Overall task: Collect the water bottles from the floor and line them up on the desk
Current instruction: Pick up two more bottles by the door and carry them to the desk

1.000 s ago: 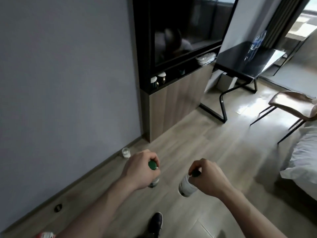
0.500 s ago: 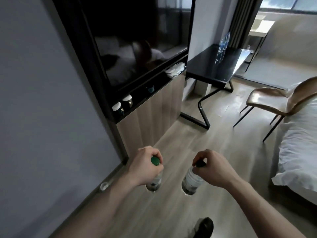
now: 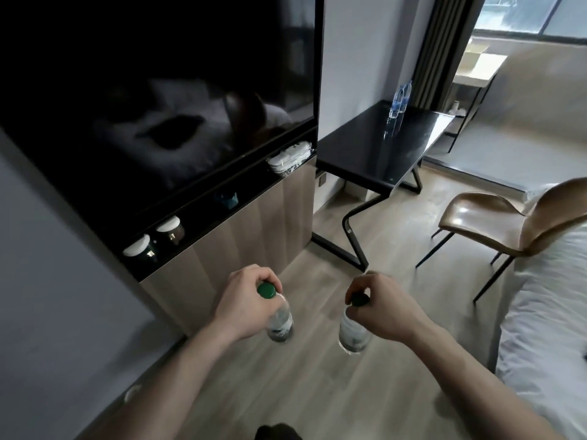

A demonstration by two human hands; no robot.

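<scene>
we carry two clear water bottles with green caps, one in each hand, both hanging off the floor by their necks. the left bottle (image 3: pixel 280 322) dangles straight below the fingers of our left hand (image 3: pixel 246 301), whose fingers curl round the neck just under the green cap (image 3: pixel 266 290); the cap shows above the curled fingers. the right bottle (image 3: pixel 353 333) hangs below the fingers of our right hand (image 3: pixel 386 308), which pinch it at the cap and neck, with the dark green cap half hidden under the fingertips.

we judge these bottles to be light and thin-walled, so the body would dent and slip under a squeeze; the stiff neck ring below the cap is the sure place to hold, and that is where we have them. hung like this they can swing.

both forearms reach forward and down, wrists bent, knuckles up, hands level and apart.

ahead of the fingers, well apart, stands the black desk (image 3: pixel 374 160), with two blue-labelled bottles (image 3: pixel 398 101) upright at its far side. a tan chair (image 3: pixel 495 220) sits off to the right of the right fingers, a wooden cabinet (image 3: pixel 241 236) beyond the left ones.
</scene>
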